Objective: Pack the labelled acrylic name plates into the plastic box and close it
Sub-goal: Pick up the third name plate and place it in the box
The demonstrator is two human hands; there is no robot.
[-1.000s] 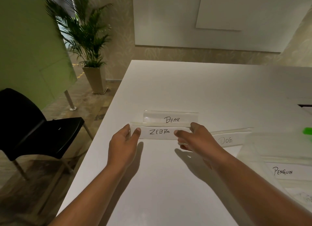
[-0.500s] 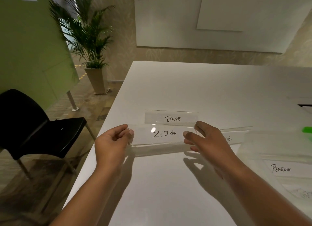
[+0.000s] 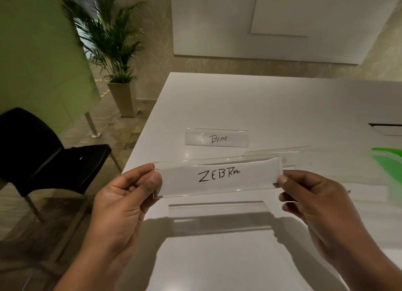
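Note:
A clear acrylic name plate with a white paper slip reading ZEBRA (image 3: 218, 176) is lifted above the white table (image 3: 239, 99). My left hand (image 3: 126, 200) pinches its left end and my right hand (image 3: 313, 201) pinches its right end. Behind it the BEAR plate (image 3: 216, 137) lies flat on the table. A third plate (image 3: 289, 158), its label mostly hidden, lies to the right behind the ZEBRA plate. The clear plastic box (image 3: 365, 177) stands at the right edge, with a green part (image 3: 389, 158) and another labelled plate partly visible inside.
A black chair (image 3: 43, 151) stands left of the table. A potted palm (image 3: 117, 51) and a green partition (image 3: 37, 51) stand further left. A dark slot (image 3: 385, 124) sits in the table top at far right.
Both hands gripped the ZEBRA plate on the table, then raised it and drew it towards me. The BEAR plate stayed in place.

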